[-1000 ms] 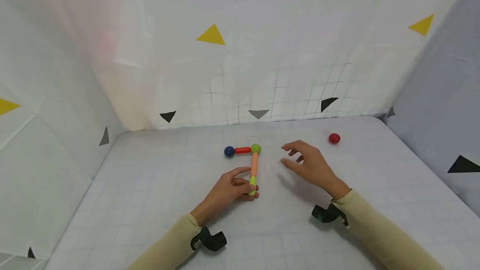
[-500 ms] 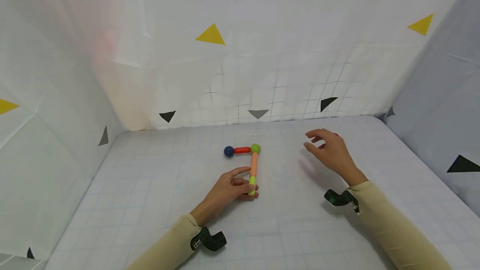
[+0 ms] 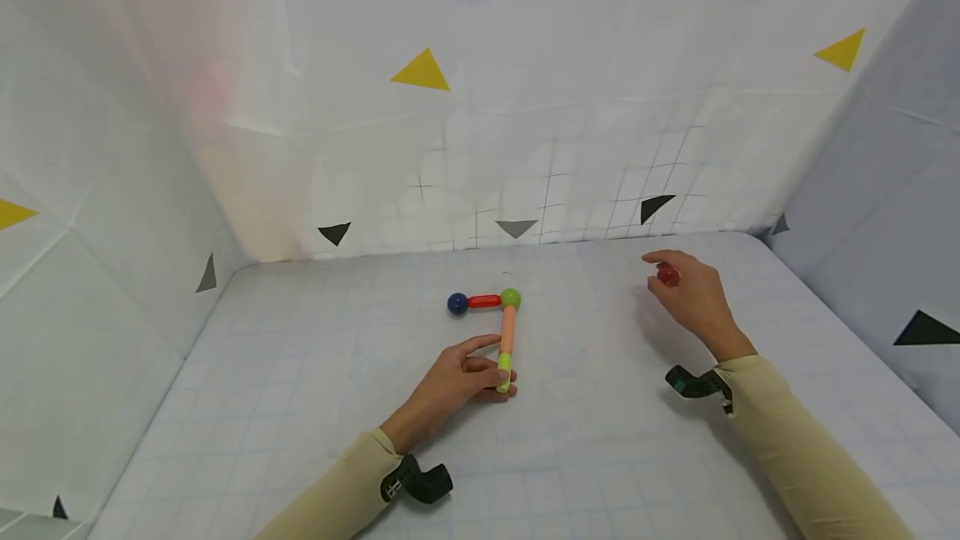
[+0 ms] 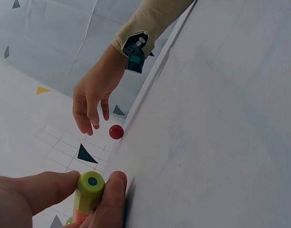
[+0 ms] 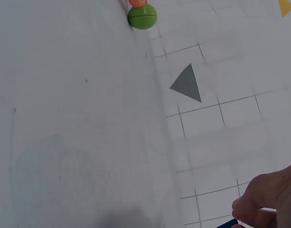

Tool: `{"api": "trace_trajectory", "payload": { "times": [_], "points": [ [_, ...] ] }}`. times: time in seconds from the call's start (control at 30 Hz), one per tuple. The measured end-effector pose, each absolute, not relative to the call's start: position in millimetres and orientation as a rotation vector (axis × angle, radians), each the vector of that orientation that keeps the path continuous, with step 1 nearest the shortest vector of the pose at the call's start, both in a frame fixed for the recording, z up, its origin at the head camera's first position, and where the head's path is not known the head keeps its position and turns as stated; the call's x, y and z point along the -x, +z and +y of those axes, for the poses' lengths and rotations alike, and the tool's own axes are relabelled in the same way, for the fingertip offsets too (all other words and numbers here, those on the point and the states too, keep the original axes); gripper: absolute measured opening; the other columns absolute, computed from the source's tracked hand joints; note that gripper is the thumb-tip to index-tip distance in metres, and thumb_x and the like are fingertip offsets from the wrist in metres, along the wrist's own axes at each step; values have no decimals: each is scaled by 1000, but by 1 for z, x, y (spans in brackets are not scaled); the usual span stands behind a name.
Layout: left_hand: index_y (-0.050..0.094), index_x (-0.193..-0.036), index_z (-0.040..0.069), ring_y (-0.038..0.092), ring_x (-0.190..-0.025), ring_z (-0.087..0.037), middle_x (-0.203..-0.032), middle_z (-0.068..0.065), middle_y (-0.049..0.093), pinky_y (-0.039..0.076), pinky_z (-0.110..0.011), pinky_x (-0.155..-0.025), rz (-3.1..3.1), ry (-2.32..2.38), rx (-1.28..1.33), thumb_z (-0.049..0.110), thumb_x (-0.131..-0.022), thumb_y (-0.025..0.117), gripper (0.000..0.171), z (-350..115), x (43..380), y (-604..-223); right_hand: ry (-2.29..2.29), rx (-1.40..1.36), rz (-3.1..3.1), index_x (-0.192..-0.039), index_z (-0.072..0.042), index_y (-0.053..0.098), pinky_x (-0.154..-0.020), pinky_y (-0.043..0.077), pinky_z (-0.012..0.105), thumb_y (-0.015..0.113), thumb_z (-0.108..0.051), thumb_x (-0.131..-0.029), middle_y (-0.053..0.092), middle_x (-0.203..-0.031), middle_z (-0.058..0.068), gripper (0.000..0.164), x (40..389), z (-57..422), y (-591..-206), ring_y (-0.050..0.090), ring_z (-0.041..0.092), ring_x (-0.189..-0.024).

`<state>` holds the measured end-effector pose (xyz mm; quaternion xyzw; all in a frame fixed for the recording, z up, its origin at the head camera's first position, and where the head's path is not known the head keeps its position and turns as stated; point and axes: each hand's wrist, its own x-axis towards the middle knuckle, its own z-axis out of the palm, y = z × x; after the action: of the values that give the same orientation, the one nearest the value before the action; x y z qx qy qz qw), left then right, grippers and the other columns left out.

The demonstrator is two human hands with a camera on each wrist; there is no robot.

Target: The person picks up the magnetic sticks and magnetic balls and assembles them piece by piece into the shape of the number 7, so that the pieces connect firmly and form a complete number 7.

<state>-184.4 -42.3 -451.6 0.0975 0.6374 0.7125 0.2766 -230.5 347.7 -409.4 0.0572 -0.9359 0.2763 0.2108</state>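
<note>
My left hand (image 3: 453,373) pinches the yellow-green magnetic building rod (image 3: 505,361) between thumb and fingers, with the index finger alongside the orange rod (image 3: 508,329). In the left wrist view, a dark round tip shows on the yellow-green rod (image 4: 90,192). The orange rod runs end to end from it to a green ball (image 3: 511,298). A red rod (image 3: 485,301) links that ball to a dark blue ball (image 3: 457,303). My right hand (image 3: 697,294) hovers at a loose red ball (image 3: 667,275), thumb and fingers spread around it. The left wrist view shows these fingers apart from the red ball (image 4: 116,132).
The white table (image 3: 585,440) has a faint grid and meets upright white sheeting (image 3: 570,40) at the back and sides. Black, grey and yellow triangles mark the sheeting. A dark wrist device (image 3: 416,482) sits by the left cuff, another (image 3: 697,383) by the right.
My right hand has moved right and away from me, from beside the joined rods to the red ball. My left hand keeps its hold, and the rods and balls have stayed put.
</note>
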Motion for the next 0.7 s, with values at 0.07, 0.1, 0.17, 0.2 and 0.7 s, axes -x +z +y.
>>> {"api": "trace_trajectory", "payload": {
  "times": [0.07, 0.1, 0.17, 0.2, 0.7],
  "points": [
    [49, -154, 13, 75, -95, -32, -112, -18, 74, 59, -38, -87, 1710, 1915, -261, 7, -96, 76, 65, -42, 184, -451, 769, -146, -2600, -127, 1, 67, -81, 53, 60, 66, 2, -95, 64, -124, 30, 33, 230, 351, -409, 61, 45, -99],
    [48, -155, 13, 75, -95, -33, -111, -18, 74, 59, -38, -87, 1712, 1915, -266, 7, -96, 76, 65, -42, 185, -452, 770, -138, -2604, -128, 1, 67, -81, 53, 60, 66, 3, -95, 64, -125, 30, 33, 231, 352, -409, 61, 46, -99],
    [48, -155, 13, 75, -95, -32, -111, -18, 74, 59, -38, -87, 1710, 1917, -269, 6, -96, 76, 65, -42, 185, -452, 771, -121, -2620, -130, 2, 66, -83, 53, 62, 66, 3, -95, 62, -127, 31, 34, 232, 356, -411, 61, 47, -100],
    [49, -155, 13, 75, -95, -32, -111, -18, 74, 59, -38, -87, 1711, 1917, -270, 6, -96, 76, 65, -42, 185, -453, 771, -107, -2634, -131, 2, 66, -85, 53, 63, 66, 3, -96, 62, -129, 31, 35, 232, 357, -411, 61, 48, -103],
    [49, -154, 12, 75, -95, -33, -111, -19, 74, 59, -38, -87, 1709, 1921, -271, 7, -96, 76, 65, -42, 185, -454, 751, -59, -2850, -149, 2, 49, -106, 34, 71, 63, -3, -99, 43, -151, 34, 52, 241, 381, -424, 40, 56, -136]
  ]
}}
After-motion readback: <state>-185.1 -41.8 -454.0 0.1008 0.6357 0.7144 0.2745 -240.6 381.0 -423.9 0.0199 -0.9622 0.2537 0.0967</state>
